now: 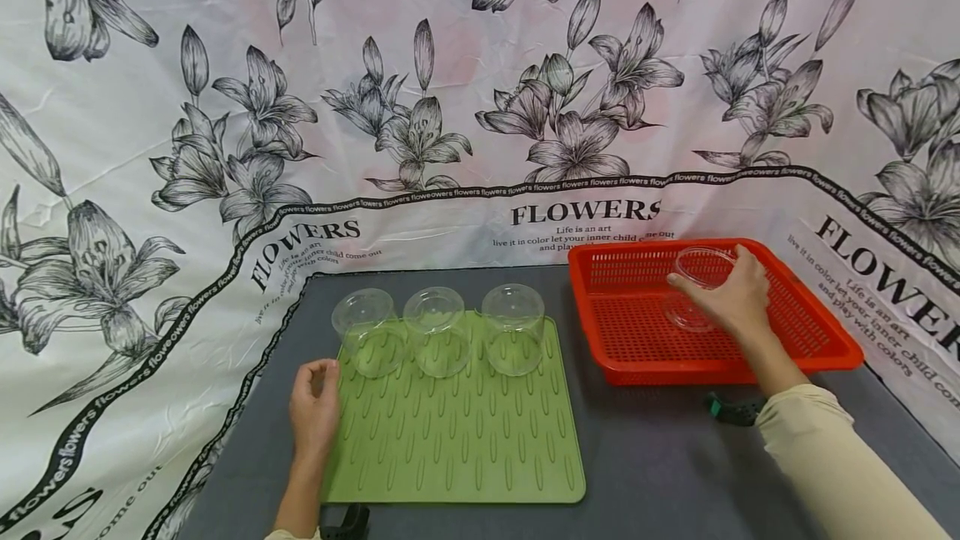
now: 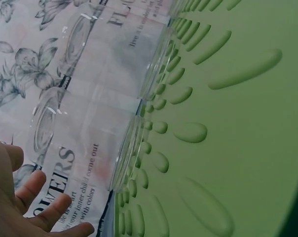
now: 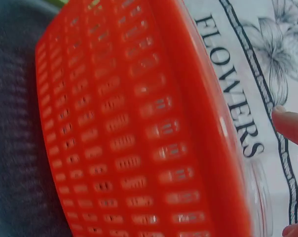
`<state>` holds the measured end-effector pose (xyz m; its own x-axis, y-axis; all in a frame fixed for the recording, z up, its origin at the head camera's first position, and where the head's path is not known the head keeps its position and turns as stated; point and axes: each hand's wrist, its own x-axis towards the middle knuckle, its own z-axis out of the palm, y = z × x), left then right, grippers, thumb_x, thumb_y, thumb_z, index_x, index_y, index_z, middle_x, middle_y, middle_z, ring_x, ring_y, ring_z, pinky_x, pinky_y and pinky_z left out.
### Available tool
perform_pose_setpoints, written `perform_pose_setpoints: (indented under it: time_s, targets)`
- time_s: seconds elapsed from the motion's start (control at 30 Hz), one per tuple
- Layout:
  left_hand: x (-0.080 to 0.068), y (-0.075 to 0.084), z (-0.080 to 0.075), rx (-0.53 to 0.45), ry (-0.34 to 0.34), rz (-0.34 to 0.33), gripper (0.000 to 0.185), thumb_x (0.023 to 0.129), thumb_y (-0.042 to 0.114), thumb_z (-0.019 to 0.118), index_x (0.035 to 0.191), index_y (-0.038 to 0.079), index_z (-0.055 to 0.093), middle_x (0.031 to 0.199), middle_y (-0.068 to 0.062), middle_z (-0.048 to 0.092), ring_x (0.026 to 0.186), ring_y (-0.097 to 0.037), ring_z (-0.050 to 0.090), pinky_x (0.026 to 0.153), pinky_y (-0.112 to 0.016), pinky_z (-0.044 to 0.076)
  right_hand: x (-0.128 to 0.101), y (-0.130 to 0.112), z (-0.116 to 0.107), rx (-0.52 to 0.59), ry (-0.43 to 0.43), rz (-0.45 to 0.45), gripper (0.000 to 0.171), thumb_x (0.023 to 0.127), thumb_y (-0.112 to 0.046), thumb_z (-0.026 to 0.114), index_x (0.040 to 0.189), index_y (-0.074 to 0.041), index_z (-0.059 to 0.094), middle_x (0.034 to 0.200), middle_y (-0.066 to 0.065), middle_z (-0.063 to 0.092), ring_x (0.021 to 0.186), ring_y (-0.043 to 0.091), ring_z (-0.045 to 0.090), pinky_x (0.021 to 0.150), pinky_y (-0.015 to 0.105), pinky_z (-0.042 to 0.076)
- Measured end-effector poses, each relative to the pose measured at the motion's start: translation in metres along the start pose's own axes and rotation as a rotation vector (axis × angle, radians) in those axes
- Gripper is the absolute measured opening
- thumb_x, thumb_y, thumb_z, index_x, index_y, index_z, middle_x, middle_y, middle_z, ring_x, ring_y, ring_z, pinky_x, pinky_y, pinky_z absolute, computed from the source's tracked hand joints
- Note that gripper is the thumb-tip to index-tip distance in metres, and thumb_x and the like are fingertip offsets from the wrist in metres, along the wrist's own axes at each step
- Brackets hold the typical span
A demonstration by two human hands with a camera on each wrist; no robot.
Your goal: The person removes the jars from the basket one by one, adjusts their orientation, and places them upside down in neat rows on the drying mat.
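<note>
My right hand [image 1: 731,294] reaches over the red plastic basket [image 1: 611,367], thumb and fingers spread on either side of a clear plastic cup [image 1: 690,323]. In the right wrist view, the thumb [image 3: 287,123] stands apart from the clear cup edge that shows above the basket rim. Three more clear cups, the left one [image 1: 367,332], the middle one [image 1: 437,332] and the right one [image 1: 513,332], stand in a row along the back of the green mat [image 1: 457,448]. Beside the mat's left edge is my left hand [image 1: 313,407], its fingers loosely bent and holding nothing.
A dark grey table [image 1: 645,457] lies under the mat and basket. Behind it hangs a white flower-printed cloth [image 1: 450,223], which also runs along both sides. The wrist camera straps [image 1: 735,411] sit close to the tabletop.
</note>
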<state>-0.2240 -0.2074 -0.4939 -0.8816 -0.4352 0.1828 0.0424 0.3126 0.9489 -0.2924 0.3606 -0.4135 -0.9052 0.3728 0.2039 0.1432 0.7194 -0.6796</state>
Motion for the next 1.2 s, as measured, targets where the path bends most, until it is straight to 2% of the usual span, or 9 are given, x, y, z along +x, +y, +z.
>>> perform_pose_setpoints:
  time_s: [0.07,0.23,0.6,0.9,1.2]
  targets:
    - [0.000,-0.001,-0.001,0.000,-0.016,-0.006,0.042,0.107,0.036,0.051,0.127,-0.001,0.054,0.134,-0.023,0.057,0.134,-0.039,0.051,0.104,-0.053,0.040,0.002,0.004,-0.001,0.008,-0.015,0.025,0.121,0.085,-0.061,0.071,0.160,0.005,0.004,0.162,0.038,0.014,0.146,0.061,0.018,0.114,0.076,0.023]
    - [-0.001,-0.002,-0.002,0.009,-0.039,-0.023,0.045,0.107,0.039,0.051,0.129,0.000,0.053,0.139,-0.023,0.055,0.140,-0.042,0.046,0.107,-0.059,0.038,0.007,0.010,-0.003,0.056,-0.073,0.083,0.126,0.084,-0.064,0.071,0.161,0.003,-0.003,0.164,0.037,0.006,0.148,0.060,0.012,0.116,0.075,0.022]
    - [-0.002,-0.004,-0.004,0.013,-0.054,-0.028,0.047,0.107,0.040,0.050,0.131,0.000,0.051,0.143,-0.023,0.051,0.142,-0.042,0.044,0.107,-0.061,0.038,0.013,0.015,-0.003,0.167,-0.212,0.125,0.129,0.087,-0.058,0.072,0.158,0.002,-0.016,0.163,0.040,-0.004,0.150,0.059,0.010,0.118,0.073,0.021]
    - [-0.003,-0.002,-0.004,0.012,-0.041,-0.014,0.045,0.107,0.038,0.051,0.130,-0.001,0.052,0.140,-0.023,0.054,0.138,-0.041,0.047,0.104,-0.058,0.040,0.017,0.018,-0.001,0.196,-0.220,0.146,0.123,0.091,-0.054,0.069,0.157,0.002,-0.019,0.163,0.040,-0.008,0.151,0.058,0.006,0.121,0.071,0.018]
    - [-0.004,0.000,-0.006,-0.014,-0.044,-0.013,0.046,0.108,0.037,0.050,0.131,-0.002,0.051,0.140,-0.023,0.053,0.138,-0.040,0.046,0.109,-0.058,0.038,0.024,0.028,-0.001,0.237,-0.235,0.190,0.125,0.091,-0.056,0.067,0.156,0.001,-0.023,0.161,0.041,-0.009,0.151,0.058,0.005,0.122,0.070,0.017]
